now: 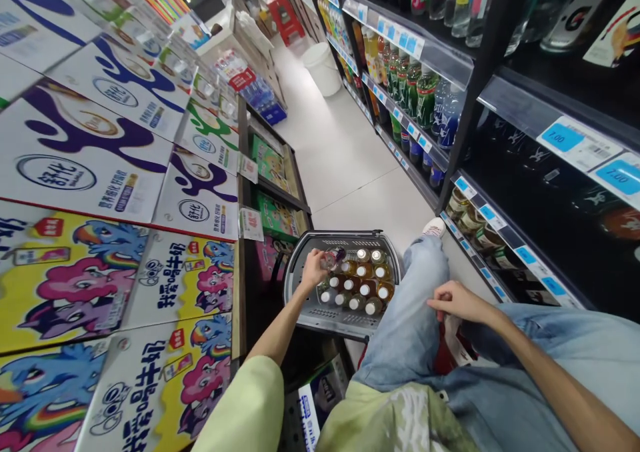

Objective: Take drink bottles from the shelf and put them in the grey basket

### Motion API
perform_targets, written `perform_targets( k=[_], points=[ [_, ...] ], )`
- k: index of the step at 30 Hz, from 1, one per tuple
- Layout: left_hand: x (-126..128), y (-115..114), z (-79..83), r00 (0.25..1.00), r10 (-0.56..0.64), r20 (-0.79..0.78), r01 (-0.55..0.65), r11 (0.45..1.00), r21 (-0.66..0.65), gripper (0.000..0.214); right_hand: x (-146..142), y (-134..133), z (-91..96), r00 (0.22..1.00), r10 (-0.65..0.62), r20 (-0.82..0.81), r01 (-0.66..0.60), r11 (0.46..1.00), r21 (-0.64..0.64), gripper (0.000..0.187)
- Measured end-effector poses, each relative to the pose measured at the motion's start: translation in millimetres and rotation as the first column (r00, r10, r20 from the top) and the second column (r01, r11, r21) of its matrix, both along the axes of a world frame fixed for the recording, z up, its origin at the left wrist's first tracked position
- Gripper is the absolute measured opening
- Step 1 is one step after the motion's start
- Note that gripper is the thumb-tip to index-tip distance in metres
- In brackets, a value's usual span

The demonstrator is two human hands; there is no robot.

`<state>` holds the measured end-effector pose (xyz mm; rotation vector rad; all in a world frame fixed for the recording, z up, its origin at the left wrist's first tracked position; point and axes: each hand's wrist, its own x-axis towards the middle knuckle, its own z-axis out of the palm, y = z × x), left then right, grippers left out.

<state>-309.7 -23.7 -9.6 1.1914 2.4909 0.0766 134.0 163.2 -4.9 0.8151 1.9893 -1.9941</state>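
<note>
My left hand (314,270) reaches into a grey plastic shopping basket (327,321), its fingers closed round a small clear bottle (329,260) with dark and reddish parts. Close beside it in the basket stand several white-capped drink bottles (367,288), upright in rows, their contents amber, dark brown and pale. My right hand (457,301) hovers by my bent knee, over the jeans (420,319). Its fingers are curled together, and nothing shows in them.
Milk cartons (85,145) are stacked along the left. A black shelf rack (460,145) with bottles (425,99) and price tags rises on the right. Up the tiled aisle (345,152) stand a white bucket (321,69), a red stool (285,17) and packs of bottled water (253,89).
</note>
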Motion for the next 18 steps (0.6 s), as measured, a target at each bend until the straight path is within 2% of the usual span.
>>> perform_targets(
  k=[3, 6, 10, 15, 18],
  points=[
    [3.6, 16.7, -25.7, 0.994, -0.106, -0.017, 0.102, 0.985, -0.137, 0.037, -0.7, 1.0, 0.5, 1.000, -0.009, 0.022, 0.010, 0.999, -0.036, 0.048],
    [5.4, 24.9, -42.4, 0.987, -0.162, -0.014, 0.156, 0.967, -0.199, 0.034, -2.8, 2.5, 1.1, 0.999, -0.002, 0.043, 0.004, 0.999, -0.050, 0.048],
    [-1.3, 27.1, -51.0, 0.984, -0.169, -0.051, 0.154, 0.964, -0.217, 0.042, -6.7, 5.5, 1.3, 0.997, 0.015, 0.070, -0.011, 0.998, -0.059, 0.045],
    [-11.5, 29.4, -58.2, 0.991, -0.113, -0.069, 0.097, 0.976, -0.195, 0.055, -12.4, 8.9, 5.5, 0.993, 0.055, 0.100, -0.047, 0.996, -0.079, 0.042],
    [-10.4, 34.5, -69.0, 0.995, -0.085, -0.053, 0.073, 0.978, -0.193, 0.050, -12.9, 10.4, 6.8, 0.991, 0.057, 0.118, -0.046, 0.995, -0.091, 0.044]
  ],
)
